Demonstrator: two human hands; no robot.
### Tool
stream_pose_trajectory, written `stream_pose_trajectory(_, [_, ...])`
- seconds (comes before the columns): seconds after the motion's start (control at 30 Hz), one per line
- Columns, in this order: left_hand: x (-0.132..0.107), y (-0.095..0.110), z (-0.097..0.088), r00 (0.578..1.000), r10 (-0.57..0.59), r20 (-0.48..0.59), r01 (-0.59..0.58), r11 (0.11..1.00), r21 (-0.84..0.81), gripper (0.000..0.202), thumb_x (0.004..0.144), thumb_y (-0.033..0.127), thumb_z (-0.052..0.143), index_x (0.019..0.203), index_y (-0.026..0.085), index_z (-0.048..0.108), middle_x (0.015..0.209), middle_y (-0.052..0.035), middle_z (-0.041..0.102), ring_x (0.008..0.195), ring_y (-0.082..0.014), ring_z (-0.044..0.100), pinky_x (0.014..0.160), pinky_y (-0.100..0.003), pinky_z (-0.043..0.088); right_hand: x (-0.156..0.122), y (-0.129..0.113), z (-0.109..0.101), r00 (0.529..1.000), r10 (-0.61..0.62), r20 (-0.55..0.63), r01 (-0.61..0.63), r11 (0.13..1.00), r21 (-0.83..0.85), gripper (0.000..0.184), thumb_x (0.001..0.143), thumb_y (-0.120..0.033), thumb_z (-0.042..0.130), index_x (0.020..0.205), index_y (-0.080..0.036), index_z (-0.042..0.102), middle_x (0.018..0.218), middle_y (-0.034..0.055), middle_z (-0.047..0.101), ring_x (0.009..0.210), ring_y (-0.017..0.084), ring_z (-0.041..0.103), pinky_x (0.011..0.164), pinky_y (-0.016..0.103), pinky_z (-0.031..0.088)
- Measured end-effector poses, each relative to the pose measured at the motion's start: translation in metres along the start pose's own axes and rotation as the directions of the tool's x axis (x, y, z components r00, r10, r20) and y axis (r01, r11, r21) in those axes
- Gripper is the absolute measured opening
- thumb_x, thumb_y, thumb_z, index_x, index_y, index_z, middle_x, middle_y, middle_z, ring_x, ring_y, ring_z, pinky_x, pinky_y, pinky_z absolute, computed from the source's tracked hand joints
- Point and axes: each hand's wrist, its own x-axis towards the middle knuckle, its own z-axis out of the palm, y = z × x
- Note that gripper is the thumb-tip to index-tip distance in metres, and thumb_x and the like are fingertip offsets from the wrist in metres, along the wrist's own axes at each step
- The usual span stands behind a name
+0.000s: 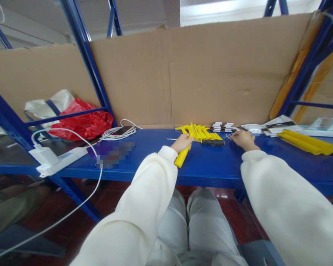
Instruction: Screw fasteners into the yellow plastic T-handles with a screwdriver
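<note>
My left hand (182, 142) is closed around a yellow T-shaped tool (182, 158), whose handle points down toward the table's front edge. Behind it lies a row of similar yellow pieces (208, 133), side by side on the blue table. A screwdriver (213, 142) with a black handle rests crosswise in front of that row, its shaft running left past my left hand. My right hand (242, 140) is low over the tabletop with its fingers bent together at small metal bits (228, 136), too small to name. Whatever its fingertips pinch is hidden.
Striped black-and-white packets (222, 126) lie against the cardboard wall (224, 74). Two long yellow tubes (306, 142) are at the right. On the left are a coiled white cable (118, 133), a power strip (63, 161) with a hanging cord, and a red bag (84, 118).
</note>
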Motion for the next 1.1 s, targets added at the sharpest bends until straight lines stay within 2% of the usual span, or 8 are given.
stream_pose_trajectory(0.13, [0.000,0.000,0.000,1.000,-0.002,0.009,0.002,1.000,-0.008,0.047,0.101,0.003,0.053,0.058,0.022,0.049,0.038,0.0043,0.048,0.039,-0.0096,0.041,0.050,-0.021,0.033,0.001,0.001,0.001,0.999,-0.045,0.006,0.045,0.999,-0.018,0.018,0.093,-0.031,0.069,0.095,-0.026,0.086,0.119,0.0138,0.079,0.121,0.037,0.066,0.100,0.052,0.054])
stream_pose_trajectory(0.23, [0.003,-0.002,0.001,1.000,-0.001,0.011,0.001,1.000,-0.024,0.045,0.101,0.003,0.055,0.059,0.021,0.050,0.039,0.0045,0.048,0.039,-0.0096,0.042,0.051,-0.021,0.034,0.001,0.003,0.000,0.998,-0.066,0.022,0.067,0.997,-0.035,0.020,0.093,-0.029,0.066,0.092,-0.025,0.086,0.117,0.0136,0.079,0.118,0.036,0.065,0.097,0.051,0.054])
stream_pose_trajectory(0.43, [0.006,-0.006,0.003,1.000,0.009,0.015,-0.008,1.000,-0.028,0.048,0.102,0.003,0.054,0.058,0.022,0.048,0.039,0.0043,0.049,0.039,-0.0095,0.041,0.051,-0.021,0.034,-0.001,-0.001,-0.005,0.998,-0.047,0.047,0.051,0.996,-0.072,0.026,0.095,-0.027,0.061,0.099,-0.024,0.086,0.119,0.0153,0.078,0.118,0.036,0.066,0.099,0.050,0.054])
stream_pose_trajectory(0.7, [0.005,-0.006,0.002,0.999,0.006,0.044,-0.006,1.000,-0.010,0.049,0.101,0.005,0.057,0.055,0.022,0.049,0.039,0.0038,0.049,0.043,-0.0110,0.044,0.055,-0.023,0.036,0.000,-0.006,-0.006,0.999,-0.023,0.036,0.025,0.998,-0.052,0.031,0.097,-0.026,0.056,0.106,-0.024,0.086,0.123,0.0180,0.077,0.125,0.039,0.065,0.104,0.055,0.054])
stream_pose_trajectory(0.9, [0.002,-0.003,0.003,0.999,-0.006,0.043,0.006,1.000,0.003,0.052,0.103,0.003,0.053,0.054,0.022,0.048,0.039,0.0043,0.048,0.042,-0.0103,0.041,0.054,-0.023,0.035,0.001,-0.015,-0.007,0.994,-0.066,0.085,0.071,0.996,-0.061,0.039,0.096,-0.025,0.058,0.120,-0.026,0.088,0.140,0.0171,0.074,0.134,0.039,0.064,0.114,0.060,0.051])
stream_pose_trajectory(1.1, [0.004,-0.006,0.003,0.999,0.007,0.046,-0.007,1.000,-0.001,0.051,0.103,0.005,0.055,0.056,0.021,0.049,0.040,0.0040,0.049,0.043,-0.0103,0.043,0.056,-0.023,0.035,0.003,-0.018,0.000,0.988,-0.108,0.110,0.116,0.991,-0.067,0.038,0.095,-0.023,0.062,0.122,-0.025,0.089,0.140,0.0194,0.073,0.137,0.042,0.063,0.119,0.066,0.047])
